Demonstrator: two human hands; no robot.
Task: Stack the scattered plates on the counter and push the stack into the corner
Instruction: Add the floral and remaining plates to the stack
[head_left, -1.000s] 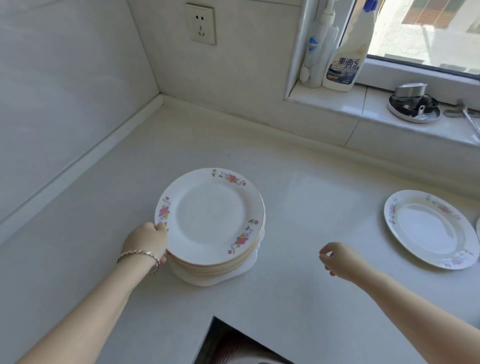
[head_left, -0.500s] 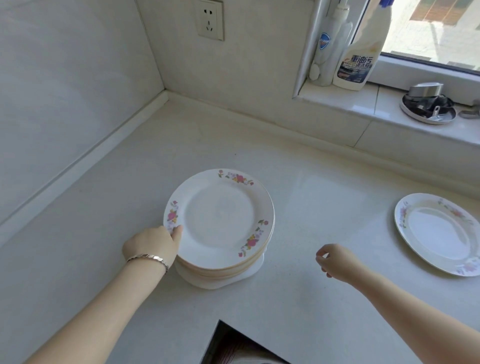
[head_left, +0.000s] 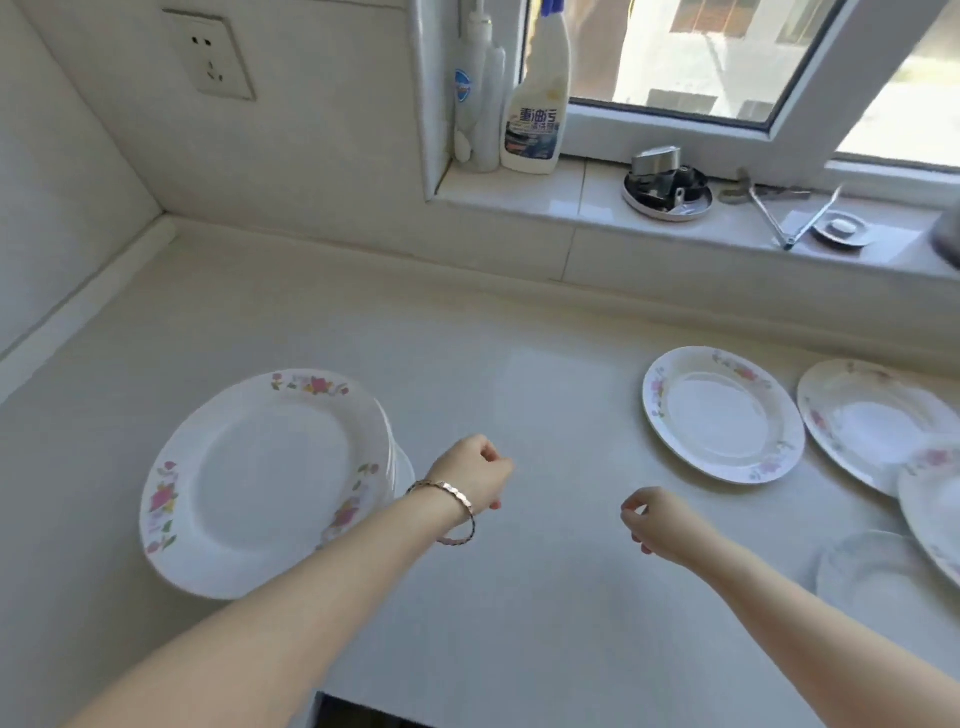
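Note:
A stack of white floral-rimmed plates (head_left: 260, 478) stands on the pale counter (head_left: 519, 597) at the left. My left hand (head_left: 475, 475), with a bracelet on the wrist, hovers just right of the stack, fingers curled, holding nothing. My right hand (head_left: 657, 522) hangs loosely curled over bare counter, also holding nothing. A single floral plate (head_left: 722, 413) lies flat to the right. Another plate (head_left: 872, 423) lies beyond it, a third plate (head_left: 935, 499) overlaps at the right edge, and a small plain white plate (head_left: 878, 571) sits in front.
The counter's corner (head_left: 166, 221) is at the far left where two tiled walls meet. A windowsill (head_left: 571, 192) holds a spray bottle (head_left: 535, 109), a pump bottle (head_left: 475, 104), a metal dish (head_left: 667, 189) and tongs (head_left: 779, 218). A wall socket (head_left: 210, 54) is above.
My left hand let go of the stack's left rim and moved across to its right side. The view swung right, bringing more loose plates into sight.

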